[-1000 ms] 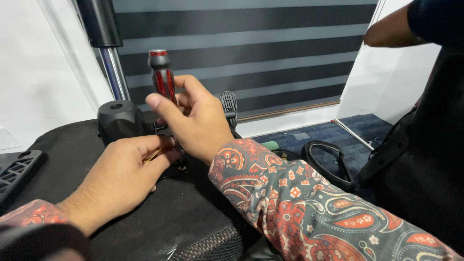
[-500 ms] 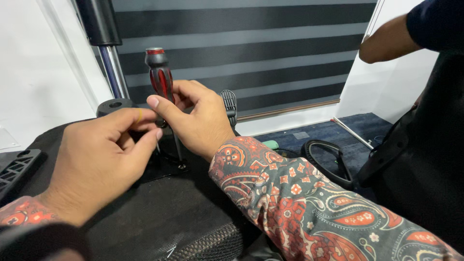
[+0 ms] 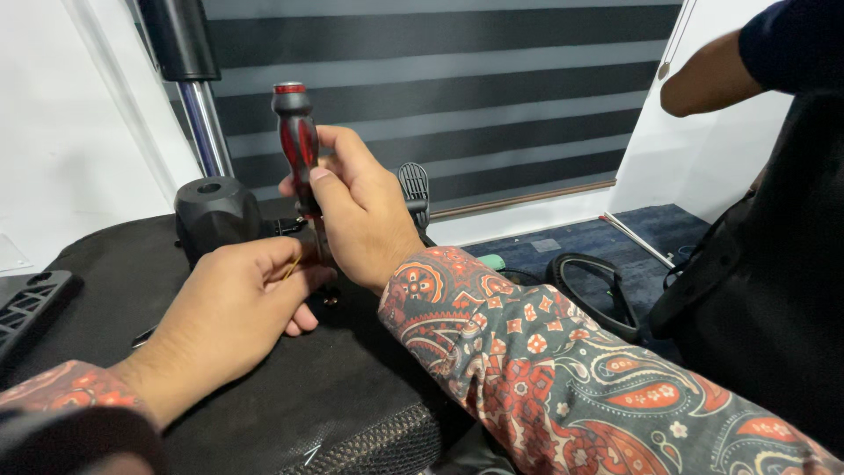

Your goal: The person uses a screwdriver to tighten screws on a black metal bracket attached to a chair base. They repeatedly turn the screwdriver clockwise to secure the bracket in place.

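Note:
My right hand (image 3: 365,211) grips a red and black screwdriver (image 3: 297,145) upright, its tip pointing down at a black padded surface (image 3: 290,387). My left hand (image 3: 229,308) rests on that surface beside the shaft, with thumb and forefinger pinching a small brass-coloured piece (image 3: 293,266) next to it. The tip and whatever it meets are hidden between my hands.
A black cylindrical mount (image 3: 215,215) with a chrome pole (image 3: 207,127) stands behind my left hand. A black ribbed plastic part (image 3: 31,308) lies at the far left. Another person in dark clothes (image 3: 765,220) stands at the right. A black ring-shaped part (image 3: 593,295) lies on blue carpet.
My left hand dropped from beside the screwdriver handle to the black surface by the shaft. My right hand kept the screwdriver upright.

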